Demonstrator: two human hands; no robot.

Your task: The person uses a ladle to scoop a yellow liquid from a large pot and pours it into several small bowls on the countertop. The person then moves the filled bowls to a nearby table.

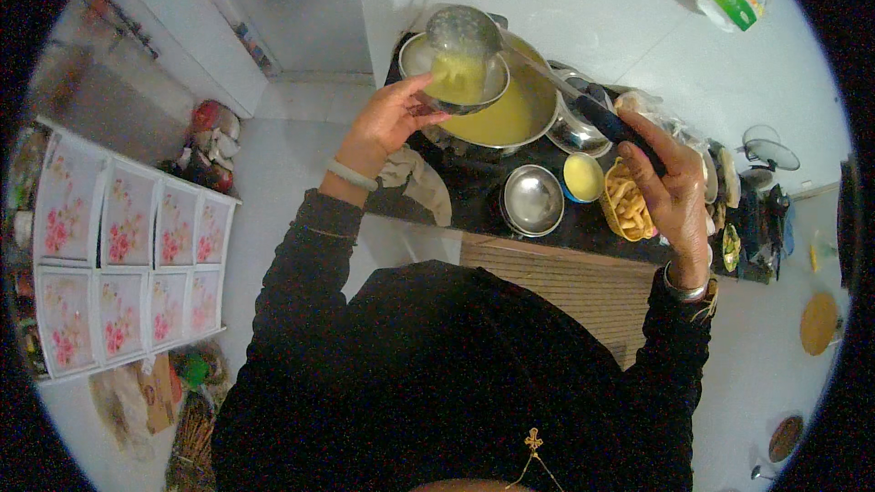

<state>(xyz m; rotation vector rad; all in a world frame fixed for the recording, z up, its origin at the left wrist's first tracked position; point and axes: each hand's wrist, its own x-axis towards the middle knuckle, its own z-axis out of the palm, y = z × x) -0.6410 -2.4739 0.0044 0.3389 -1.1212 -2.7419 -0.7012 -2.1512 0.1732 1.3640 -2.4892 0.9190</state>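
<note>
My left hand (pixel 393 116) grips a metal bowl (pixel 493 87) by its near rim, holding it over the left part of a large metal pot (pixel 550 113). Yellow liquid (pixel 502 121) fills part of the pot. In my right hand (pixel 673 184) is the black handle of a ladle (pixel 465 31). The ladle's head is tipped above the bowl, and yellow liquid (pixel 459 78) pours from it into the bowl. Closer to me on the counter stand metal bowls (pixel 534 199), which look stacked, and a small blue container (pixel 583 178) with yellow contents.
A yellow basket (pixel 625 208) of pale, finger-shaped food sits below my right hand. Behind the ladle handle lies a shiny metal lid or bowl (pixel 580 130). A beige cloth (pixel 417 184) hangs at the left end of the dark counter (pixel 472 205). Flowered drawers (pixel 130 212) stand at left.
</note>
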